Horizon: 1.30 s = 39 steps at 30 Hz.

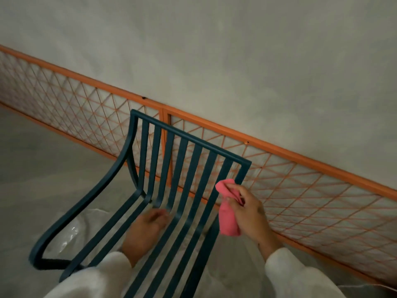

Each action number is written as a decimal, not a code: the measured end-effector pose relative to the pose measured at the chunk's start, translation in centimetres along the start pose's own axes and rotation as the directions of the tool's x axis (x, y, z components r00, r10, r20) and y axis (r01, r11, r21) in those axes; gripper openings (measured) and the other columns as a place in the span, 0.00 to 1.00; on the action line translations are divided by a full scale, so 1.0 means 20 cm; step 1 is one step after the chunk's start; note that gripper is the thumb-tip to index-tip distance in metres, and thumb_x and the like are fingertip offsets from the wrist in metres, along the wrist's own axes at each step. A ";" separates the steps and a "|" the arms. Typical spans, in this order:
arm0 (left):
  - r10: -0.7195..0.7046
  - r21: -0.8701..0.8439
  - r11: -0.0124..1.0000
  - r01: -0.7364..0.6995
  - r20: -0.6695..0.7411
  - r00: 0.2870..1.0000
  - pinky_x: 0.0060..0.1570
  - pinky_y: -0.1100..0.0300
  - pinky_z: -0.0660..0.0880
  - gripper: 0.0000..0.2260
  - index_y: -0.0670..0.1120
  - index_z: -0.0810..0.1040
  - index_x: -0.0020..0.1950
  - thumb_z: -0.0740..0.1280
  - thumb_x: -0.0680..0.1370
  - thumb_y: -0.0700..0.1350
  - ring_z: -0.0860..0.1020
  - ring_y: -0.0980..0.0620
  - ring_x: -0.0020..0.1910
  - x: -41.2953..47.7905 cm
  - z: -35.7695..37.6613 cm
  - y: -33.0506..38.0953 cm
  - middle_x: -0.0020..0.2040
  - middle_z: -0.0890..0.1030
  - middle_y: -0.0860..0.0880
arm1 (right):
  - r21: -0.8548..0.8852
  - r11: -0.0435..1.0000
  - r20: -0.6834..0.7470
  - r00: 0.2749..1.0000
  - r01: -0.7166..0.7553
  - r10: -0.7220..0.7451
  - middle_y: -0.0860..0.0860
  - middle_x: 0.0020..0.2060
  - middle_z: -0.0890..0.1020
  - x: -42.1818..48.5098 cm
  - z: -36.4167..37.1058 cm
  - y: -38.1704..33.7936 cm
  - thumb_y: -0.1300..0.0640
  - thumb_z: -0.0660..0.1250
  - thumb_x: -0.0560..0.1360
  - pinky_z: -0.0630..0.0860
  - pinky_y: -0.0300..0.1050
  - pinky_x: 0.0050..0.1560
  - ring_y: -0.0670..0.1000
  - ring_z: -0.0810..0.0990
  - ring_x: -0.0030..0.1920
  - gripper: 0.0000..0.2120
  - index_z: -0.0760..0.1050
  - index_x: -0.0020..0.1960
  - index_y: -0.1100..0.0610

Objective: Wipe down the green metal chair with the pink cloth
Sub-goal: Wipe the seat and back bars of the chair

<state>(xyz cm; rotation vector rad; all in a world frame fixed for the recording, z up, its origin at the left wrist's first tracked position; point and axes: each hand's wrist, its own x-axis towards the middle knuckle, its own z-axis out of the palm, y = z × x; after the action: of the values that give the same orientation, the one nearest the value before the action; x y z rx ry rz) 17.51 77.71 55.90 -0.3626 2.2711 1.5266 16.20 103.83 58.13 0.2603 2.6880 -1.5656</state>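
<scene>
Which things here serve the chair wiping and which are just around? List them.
Job: green metal chair, pink cloth, right hand gripping it, left hand at its seat.
Just around: orange lattice fence, plastic floor sheet, grey wall.

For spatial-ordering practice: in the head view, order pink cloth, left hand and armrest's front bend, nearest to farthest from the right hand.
1. Pink cloth: gripped in the right hand.
2. Left hand: mid-picture, to its left.
3. Armrest's front bend: far left.

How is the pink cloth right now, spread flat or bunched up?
Bunched up. The pink cloth hangs as a narrow wad from the right hand, whose fingers pinch its upper part; no flat sheet shows.
</scene>
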 end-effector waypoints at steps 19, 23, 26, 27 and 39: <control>0.281 0.091 0.956 -0.278 -0.028 0.959 0.63 0.54 0.71 0.16 0.49 0.76 0.66 0.65 0.79 0.49 0.76 0.52 0.59 1.07 -0.95 0.41 0.59 0.79 0.50 | -0.339 0.867 -0.459 0.869 -0.364 0.185 0.58 0.65 0.70 0.86 0.40 -0.41 0.54 0.56 0.83 0.70 0.53 0.66 0.60 0.74 0.59 0.15 0.72 0.68 0.51; 0.231 0.084 0.969 -0.231 0.003 0.973 0.56 0.61 0.69 0.14 0.47 0.76 0.64 0.65 0.79 0.47 0.77 0.52 0.57 1.25 -1.12 0.28 0.56 0.79 0.53 | -0.431 0.838 -0.490 0.866 -0.335 0.094 0.57 0.60 0.69 0.99 0.70 -0.52 0.56 0.55 0.83 0.67 0.47 0.60 0.57 0.71 0.56 0.15 0.71 0.68 0.54; 0.174 0.126 0.976 -0.177 0.034 0.984 0.60 0.58 0.69 0.16 0.46 0.76 0.66 0.66 0.79 0.48 0.76 0.51 0.60 1.40 -1.25 0.14 0.61 0.79 0.50 | -0.564 0.802 -0.401 0.914 -0.198 -0.057 0.58 0.58 0.72 1.17 0.99 -0.64 0.59 0.58 0.81 0.69 0.48 0.57 0.58 0.72 0.55 0.15 0.74 0.67 0.55; 0.148 0.133 0.979 -0.154 0.058 0.987 0.61 0.59 0.68 0.17 0.46 0.75 0.67 0.65 0.79 0.48 0.76 0.51 0.60 1.41 -1.27 0.10 0.62 0.79 0.50 | -0.595 0.791 -0.366 0.924 -0.143 -0.108 0.58 0.58 0.73 1.21 1.07 -0.69 0.58 0.59 0.81 0.69 0.47 0.56 0.59 0.73 0.56 0.16 0.74 0.67 0.54; -0.138 0.123 0.987 0.105 0.306 0.942 0.61 0.58 0.72 0.12 0.53 0.76 0.63 0.62 0.81 0.45 0.78 0.52 0.59 1.48 -1.51 -0.44 0.63 0.79 0.48 | -0.854 0.274 0.364 0.884 0.443 -0.294 0.44 0.72 0.68 1.69 1.50 -0.94 0.48 0.66 0.75 0.64 0.32 0.62 0.44 0.65 0.69 0.22 0.72 0.69 0.47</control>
<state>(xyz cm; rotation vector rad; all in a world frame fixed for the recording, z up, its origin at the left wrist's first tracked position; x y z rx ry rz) -10.40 46.40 45.61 -0.2079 2.0292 1.2938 -22.07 73.34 56.14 -0.5426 3.0947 0.2273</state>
